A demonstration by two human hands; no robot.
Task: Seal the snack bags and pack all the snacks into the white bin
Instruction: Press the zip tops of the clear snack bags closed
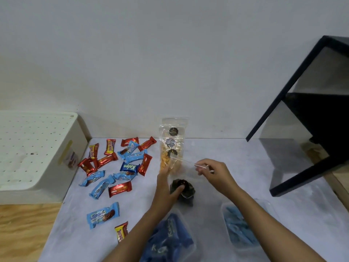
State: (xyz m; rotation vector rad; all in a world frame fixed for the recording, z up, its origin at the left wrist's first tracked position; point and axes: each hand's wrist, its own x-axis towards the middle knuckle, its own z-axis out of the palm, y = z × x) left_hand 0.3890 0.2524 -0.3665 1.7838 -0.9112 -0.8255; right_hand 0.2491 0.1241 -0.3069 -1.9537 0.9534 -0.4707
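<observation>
A clear zip bag with dark snacks (188, 194) stands on the grey mat in front of me. My left hand (164, 188) grips its left side, thumb across the dark contents. My right hand (217, 174) pinches the right end of the bag's top strip. Behind it, clear bags of orange snacks (171, 148) with round black labels lean against the wall. Several red and blue wrapped snack bars (117, 163) lie scattered to the left. The white bin (49, 148) sits at the far left, its perforated surface facing up.
Two clear plastic tubs stand near me: one with dark blue packets (170, 237), one with light blue packets (239, 229). A black metal frame (294, 118) rises at the right. The grey mat (236, 190) covers a wooden tabletop (24, 227).
</observation>
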